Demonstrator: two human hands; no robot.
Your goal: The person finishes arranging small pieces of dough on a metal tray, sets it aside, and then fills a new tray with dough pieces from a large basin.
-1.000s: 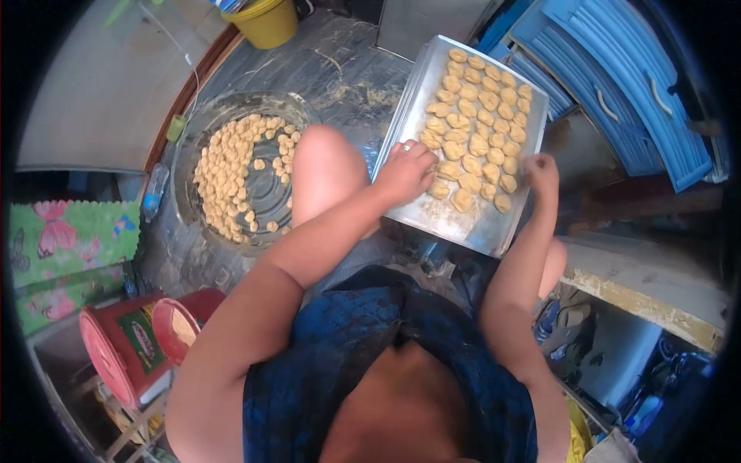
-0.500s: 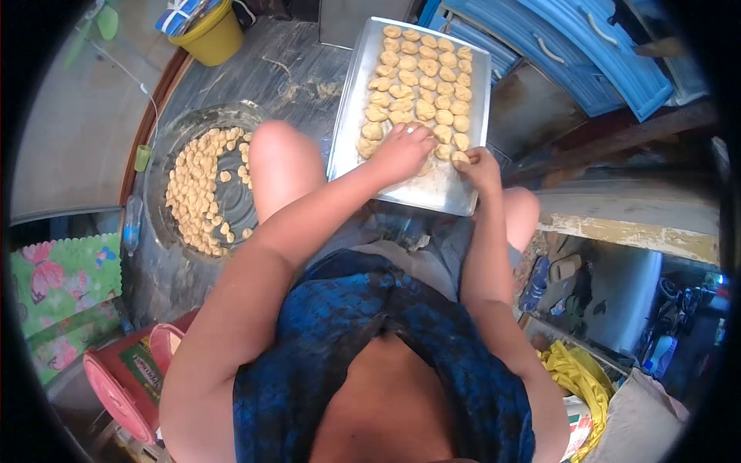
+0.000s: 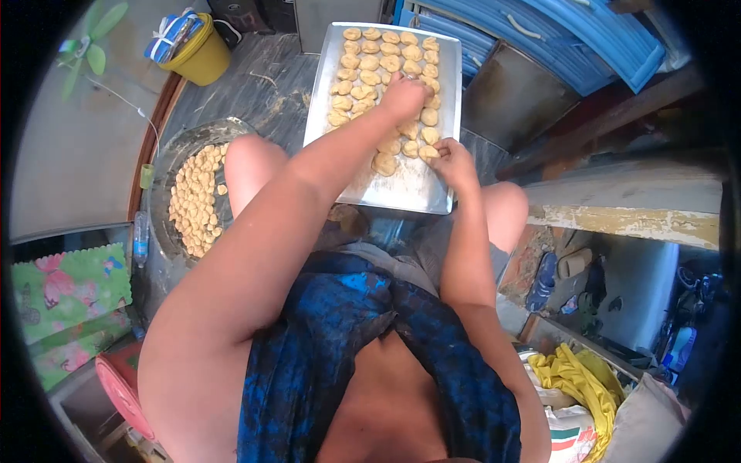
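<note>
The dough pieces (image 3: 370, 62) lie in rows on the tray (image 3: 417, 189). The left hand (image 3: 407, 99), fingers curled, covers its middle; its hold is hidden. The right hand (image 3: 455, 163), partly closed, touches a piece near its right edge, grip unclear. The basin (image 3: 224, 207) sits left of the tray.

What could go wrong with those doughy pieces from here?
The left hand reaches in among closely set pieces on the tray and might nudge or squash some. The right hand touches a piece near the tray's side, and could dent it. The basin sits beside the left knee, so a leg shift might jostle it.
</note>
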